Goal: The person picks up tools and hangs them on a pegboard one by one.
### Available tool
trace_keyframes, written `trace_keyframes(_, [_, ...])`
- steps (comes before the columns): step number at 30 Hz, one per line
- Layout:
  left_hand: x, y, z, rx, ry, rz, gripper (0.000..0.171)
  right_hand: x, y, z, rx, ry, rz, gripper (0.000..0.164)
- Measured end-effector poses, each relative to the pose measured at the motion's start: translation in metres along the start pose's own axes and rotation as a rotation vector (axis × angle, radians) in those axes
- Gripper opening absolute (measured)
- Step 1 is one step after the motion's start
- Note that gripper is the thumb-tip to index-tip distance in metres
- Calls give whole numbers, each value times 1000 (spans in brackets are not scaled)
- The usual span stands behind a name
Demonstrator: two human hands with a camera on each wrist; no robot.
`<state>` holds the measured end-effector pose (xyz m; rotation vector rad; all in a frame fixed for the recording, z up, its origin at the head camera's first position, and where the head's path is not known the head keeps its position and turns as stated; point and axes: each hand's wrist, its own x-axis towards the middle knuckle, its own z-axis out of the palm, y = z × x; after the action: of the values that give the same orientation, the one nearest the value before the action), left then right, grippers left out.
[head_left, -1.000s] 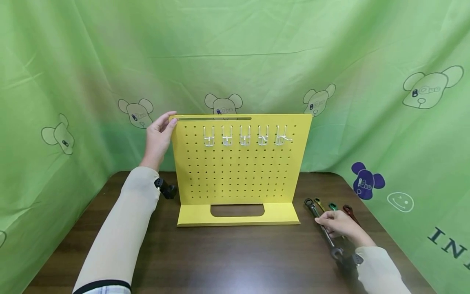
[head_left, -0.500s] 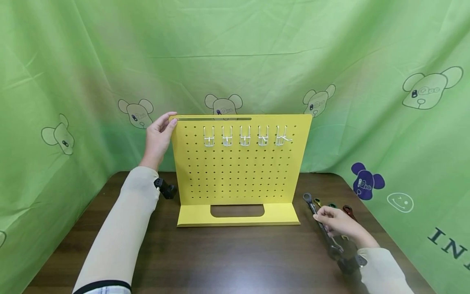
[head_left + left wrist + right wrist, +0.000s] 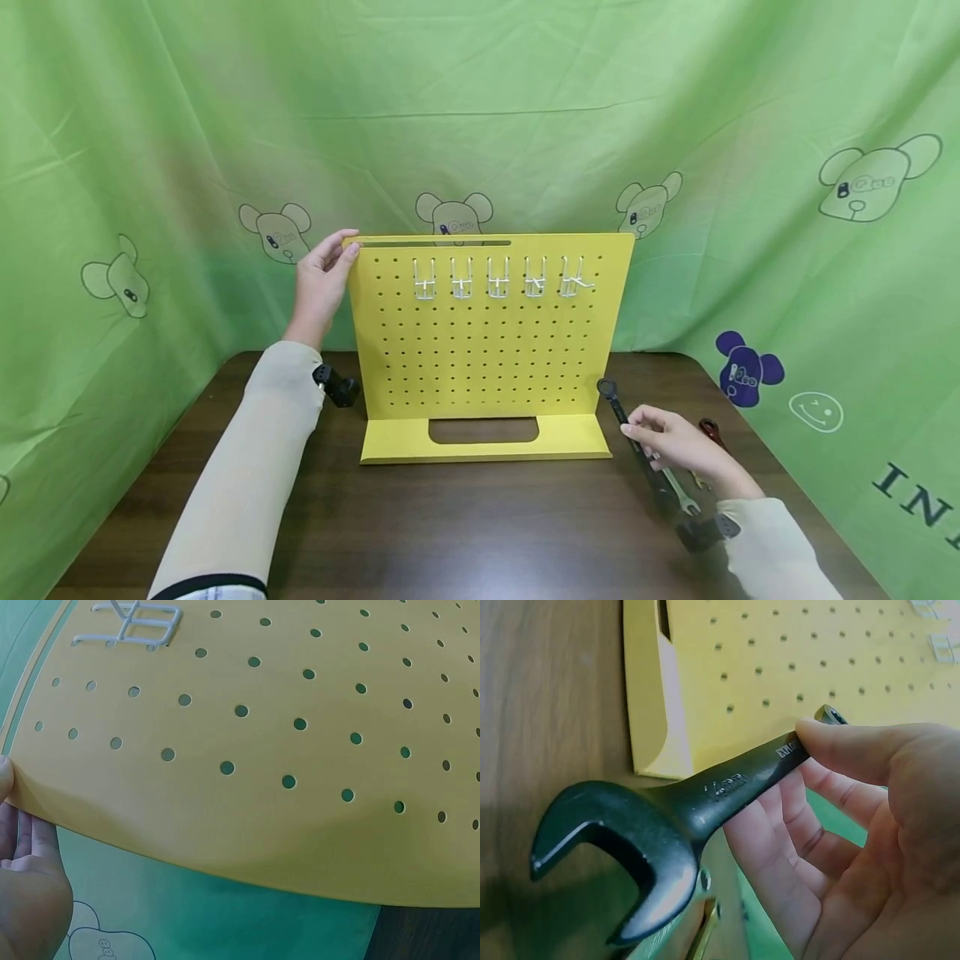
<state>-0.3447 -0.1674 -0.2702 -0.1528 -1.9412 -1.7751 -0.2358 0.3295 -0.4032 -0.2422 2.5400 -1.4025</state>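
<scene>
A: What changed over the last second?

B: The right hand moved the black wrench forward and to the left. In the head view its ring end came to overlap the right edge of the yellow pegboard; contact there could not be told.

A: State of the hands?

B: Right: thumb and fingers pinched the wrench's shaft, open end back toward the wrist. Left hand: unchanged, pinching the pegboard near its upper left corner, thumb in front, fingers behind.

A: Was the wrench off the surface?

B: Judged lifted, at the pegboard's right side. The red wrench, green wrench and gold wrench remained at the right, partly hidden by the right hand.

A: Meaning?

B: My reading: pick-up complete, one tool separated from its group. The steadied pegboard stood upright, its five white hooks in a row near the top.
</scene>
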Motion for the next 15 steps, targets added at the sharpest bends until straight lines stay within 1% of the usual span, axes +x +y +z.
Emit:
trace_keyframes(6, [1, -1, 0, 2, 0, -8, 35, 10, -16, 9, 1, -5, -28, 27])
trace_keyframes(10, [1, -1, 0, 4, -4, -12, 35, 18, -28, 15, 17, -5, -48, 26])
trace_keyframes(15, [2, -2, 0, 4, -6, -22, 34, 29, -43, 23, -8, -13, -87, 23])
